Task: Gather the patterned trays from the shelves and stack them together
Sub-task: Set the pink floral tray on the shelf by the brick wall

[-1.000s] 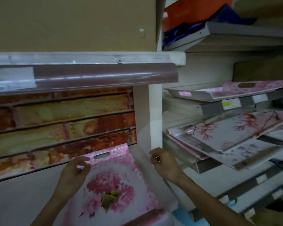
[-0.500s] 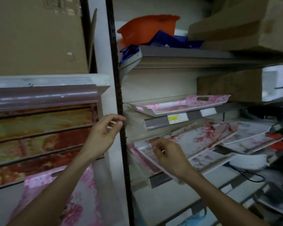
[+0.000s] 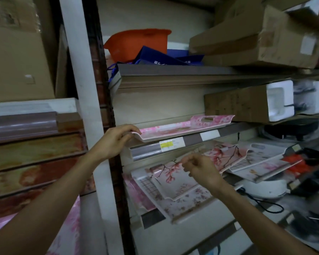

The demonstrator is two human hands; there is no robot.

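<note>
One shallow pink floral plastic tray [image 3: 175, 128], judged light, stiff and slippery, is gripped at its near-left rim on the middle shelf [image 3: 191, 138] by the left hand [image 3: 116, 139]; the right hand [image 3: 201, 169] hovers loosely curled, empty.

Both forearms reach forward (bare to the frame's edge). The left hand [image 3: 114, 139] curls its fingers, thumb underneath. The right hand [image 3: 201, 170] hovers lower, fingers loosely bent.
</note>
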